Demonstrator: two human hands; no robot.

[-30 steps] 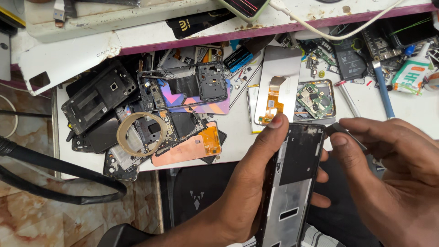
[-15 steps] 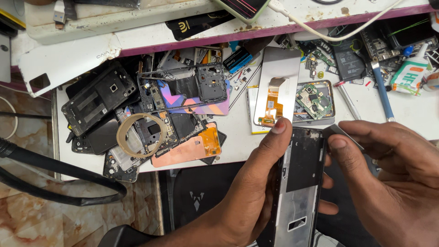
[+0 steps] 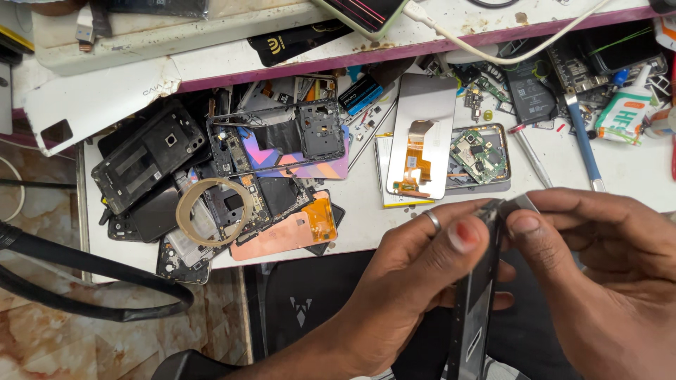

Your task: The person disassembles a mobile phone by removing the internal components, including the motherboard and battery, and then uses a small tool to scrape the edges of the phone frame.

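- A slim black phone frame, turned edge-on to the camera, was held below the white bench, its long axis running from the lower edge of the view up towards the bench.
- The left hand was clamped on the frame's upper end, thumb pressed against the near edge and fingers wrapped behind; a ring was seen on one finger.
- The right hand was pinched at the frame's top corner, fingertips closed on a small grey tab; both hands lay equally near, one on each side.
- Farther up on the bench, a silver display panel with an orange flex cable was laid flat.
- Left of that panel, a heap of black phone shells was piled.
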